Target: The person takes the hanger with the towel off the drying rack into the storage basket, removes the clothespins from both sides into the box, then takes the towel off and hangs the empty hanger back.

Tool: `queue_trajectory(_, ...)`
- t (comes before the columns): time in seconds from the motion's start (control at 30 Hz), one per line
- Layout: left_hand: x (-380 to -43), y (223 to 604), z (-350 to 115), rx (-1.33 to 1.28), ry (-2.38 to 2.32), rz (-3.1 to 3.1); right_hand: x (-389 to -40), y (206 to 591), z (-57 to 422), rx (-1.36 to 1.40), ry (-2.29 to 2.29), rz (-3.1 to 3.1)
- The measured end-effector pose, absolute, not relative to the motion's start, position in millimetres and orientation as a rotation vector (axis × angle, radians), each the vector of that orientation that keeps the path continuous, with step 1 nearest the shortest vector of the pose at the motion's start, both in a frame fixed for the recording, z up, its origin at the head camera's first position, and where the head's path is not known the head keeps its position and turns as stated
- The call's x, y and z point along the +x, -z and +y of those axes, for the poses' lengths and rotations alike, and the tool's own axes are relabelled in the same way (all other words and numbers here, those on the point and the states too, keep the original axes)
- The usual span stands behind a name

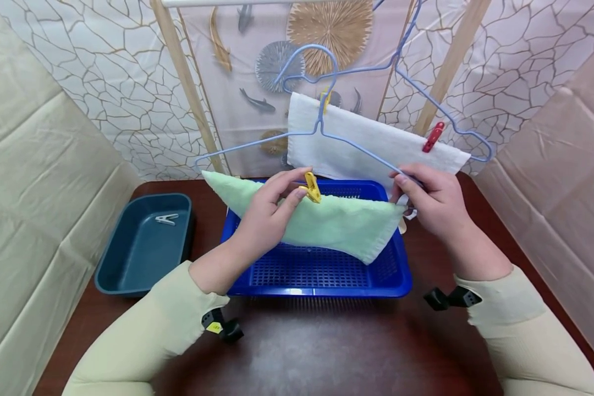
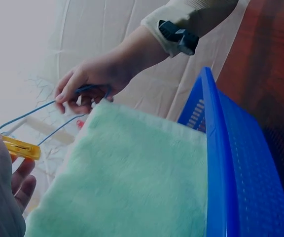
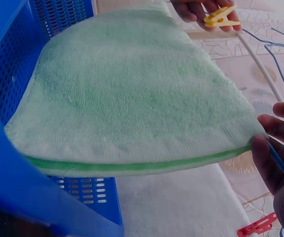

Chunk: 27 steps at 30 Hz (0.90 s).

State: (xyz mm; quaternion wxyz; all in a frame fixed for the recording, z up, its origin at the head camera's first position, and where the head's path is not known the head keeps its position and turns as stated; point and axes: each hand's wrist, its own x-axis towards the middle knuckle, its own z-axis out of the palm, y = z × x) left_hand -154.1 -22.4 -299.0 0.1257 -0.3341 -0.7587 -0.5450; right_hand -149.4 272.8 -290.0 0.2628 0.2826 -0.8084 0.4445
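Left fingers (image 1: pixel 290 203) pinch a yellow peg (image 1: pixel 313 187) beside a green towel (image 1: pixel 341 224) — right fingers (image 1: pixel 413 190) grip a blue hanger (image 1: pixel 320 120).

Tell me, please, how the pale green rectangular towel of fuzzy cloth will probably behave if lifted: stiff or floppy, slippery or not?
The pale green towel is probably floppy: it sags, with one corner drooping toward the blue rectangular plastic basket. It seems unlikely to be slippery, since its surface looks fuzzy.
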Motion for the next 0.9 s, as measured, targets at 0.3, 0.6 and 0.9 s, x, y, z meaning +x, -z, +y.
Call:
queue_trajectory(0.3,-151.9,300.6,-54.1,-0.842,1.454,-2.337,-150.0,293.5,278.5,0.706,-1.182,-2.206)
queue_trajectory(0.6,-151.9,306.7,-85.6,-0.786,1.297,-2.362,-151.4,298.2,280.5,0.718,-1.170,-2.210)
queue_trajectory(0.9,-154.3,305.1,-114.4,-0.651,1.110,-2.384,-153.6,298.1,280.5,0.694,-1.201,-2.207)
